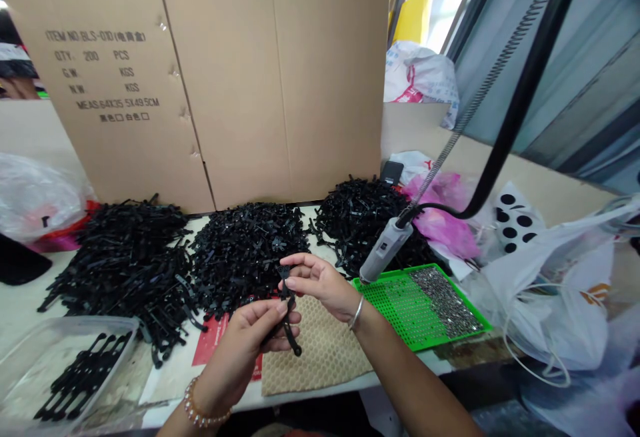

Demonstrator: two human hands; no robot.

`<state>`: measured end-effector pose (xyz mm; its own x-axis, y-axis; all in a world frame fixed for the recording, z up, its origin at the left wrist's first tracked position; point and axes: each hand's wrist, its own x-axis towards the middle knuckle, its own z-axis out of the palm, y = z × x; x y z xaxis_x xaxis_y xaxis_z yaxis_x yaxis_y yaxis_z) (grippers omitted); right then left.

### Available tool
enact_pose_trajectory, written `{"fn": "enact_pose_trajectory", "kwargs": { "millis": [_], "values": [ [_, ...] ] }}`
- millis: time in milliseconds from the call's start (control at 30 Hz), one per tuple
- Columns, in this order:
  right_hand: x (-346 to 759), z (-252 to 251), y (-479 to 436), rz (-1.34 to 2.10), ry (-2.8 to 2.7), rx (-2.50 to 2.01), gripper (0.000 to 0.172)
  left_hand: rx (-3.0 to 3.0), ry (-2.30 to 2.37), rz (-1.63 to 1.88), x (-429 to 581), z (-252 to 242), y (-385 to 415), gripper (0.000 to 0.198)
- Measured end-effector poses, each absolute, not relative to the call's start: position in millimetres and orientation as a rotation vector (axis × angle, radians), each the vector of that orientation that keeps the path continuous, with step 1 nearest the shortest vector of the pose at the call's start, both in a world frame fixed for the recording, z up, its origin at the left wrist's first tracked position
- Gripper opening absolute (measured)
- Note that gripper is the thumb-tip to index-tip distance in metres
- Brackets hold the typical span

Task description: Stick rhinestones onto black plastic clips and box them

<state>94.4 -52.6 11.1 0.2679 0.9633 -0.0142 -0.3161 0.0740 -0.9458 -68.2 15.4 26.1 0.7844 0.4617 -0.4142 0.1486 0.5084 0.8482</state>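
Note:
My left hand (267, 323) pinches a narrow black plastic part (290, 337) with a rounded end hanging down. At its upper end, the fingertips of my right hand (317, 283) close on a small black piece (285, 271) that meets the part; whether the two are joined I cannot tell. Both hands are above a tan honeycomb-textured mat (325, 357). Just behind them lies a heap of small black pieces (245, 250). To the right, an electric screwdriver (385, 250) hangs over a green perforated tray (400, 323) with small metal screws (445, 297).
Longer black parts (135, 257) are heaped at left, with another black heap (360, 217) at back right. A clear plastic box (125, 330) holds several black pieces. A tall cardboard carton (240, 90) stands behind. Plastic bags (550, 290) and a cable (507, 337) lie at right.

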Motion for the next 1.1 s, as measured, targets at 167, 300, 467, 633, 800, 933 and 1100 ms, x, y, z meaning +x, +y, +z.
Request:
{"fn": "enact_pose_trajectory", "kwargs": {
  "millis": [167,300,467,633,800,933,1100],
  "values": [
    [98.7,14.5,-50.7,1.185,-0.787,-1.061,0.047,1.065,0.684,0.194,-66.3,22.8,17.1,0.042],
    [97.8,14.6,-51.5,1.213,-0.800,-1.045,0.047,1.062,0.678,0.174,-65.5,21.5,18.8,0.040],
    [97.3,12.0,-54.6,1.217,-0.787,-1.038,0.049,1.062,0.673,0.177,-64.3,21.5,19.2,0.040],
    [99.4,10.4,-55.4,1.192,-0.794,-1.034,0.047,1.068,0.681,0.204,-61.6,23.4,16.9,0.043],
    [99.2,9.7,-55.0,1.150,-0.768,-1.052,0.047,1.062,0.685,0.236,-60.1,25.3,16.0,0.041],
    [99.0,9.0,-55.6,1.139,-0.757,-1.072,0.047,1.092,0.696,0.258,-59.5,22.5,16.4,0.040],
    [99.6,7.3,-56.6,1.129,-0.772,-1.068,0.047,1.082,0.711,0.275,-59.5,17.6,15.9,0.041]
  ]
}}
